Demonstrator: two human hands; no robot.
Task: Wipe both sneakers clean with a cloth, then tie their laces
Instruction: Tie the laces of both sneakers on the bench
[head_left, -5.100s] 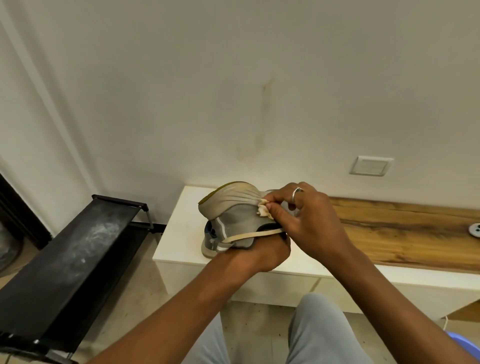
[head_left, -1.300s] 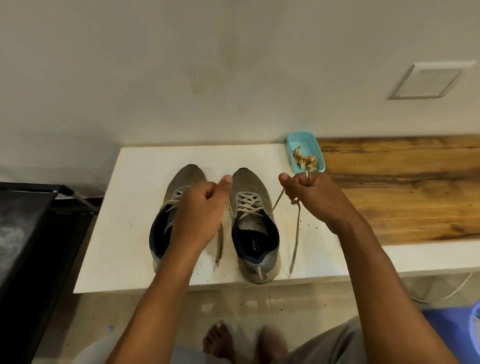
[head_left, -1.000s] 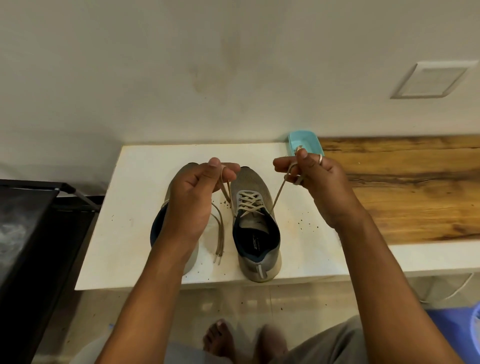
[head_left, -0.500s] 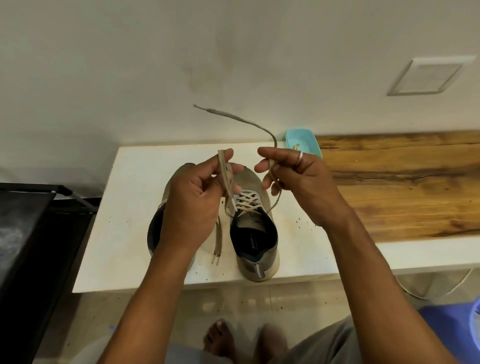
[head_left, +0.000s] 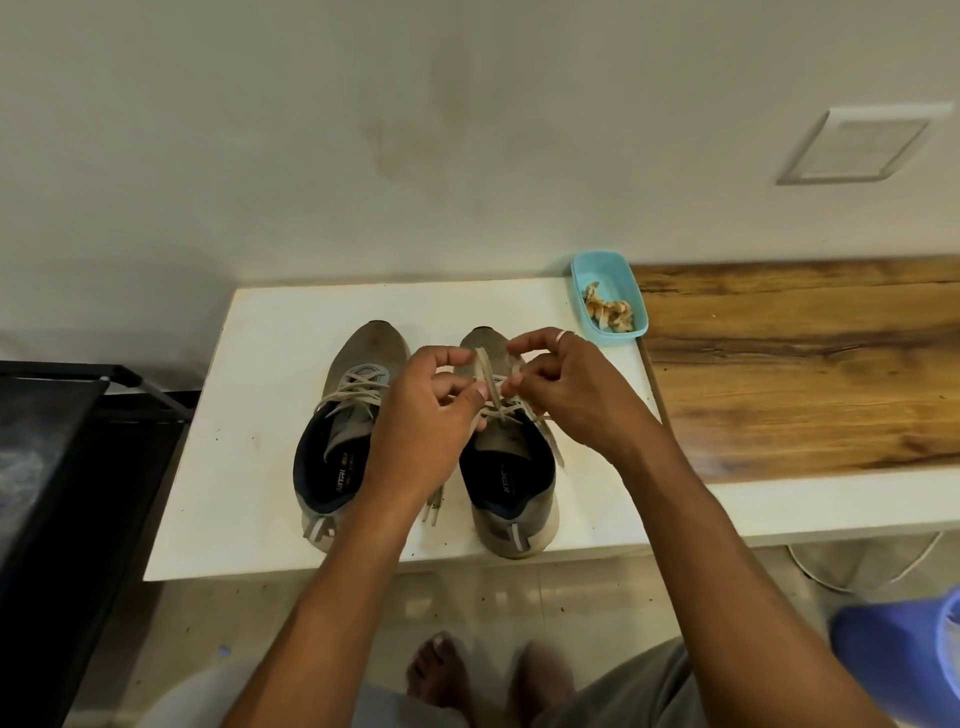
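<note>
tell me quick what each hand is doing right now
Left hand: closed, pinching the sneaker lace.
Right hand: closed, pinching the same lace.

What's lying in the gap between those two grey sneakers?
In the head view, two loose beige lace ends lie on the white tabletop between the left grey sneaker and the right grey sneaker, partly under the left hand.

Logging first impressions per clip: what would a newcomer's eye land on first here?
The left hand and right hand stand out first, both pinching a lace above the right sneaker, mid-tie, on the white table. Beside it the left sneaker sits with its laces loose. At the table's far right corner, a teal tray holds what looks like the crumpled cloth.
</note>
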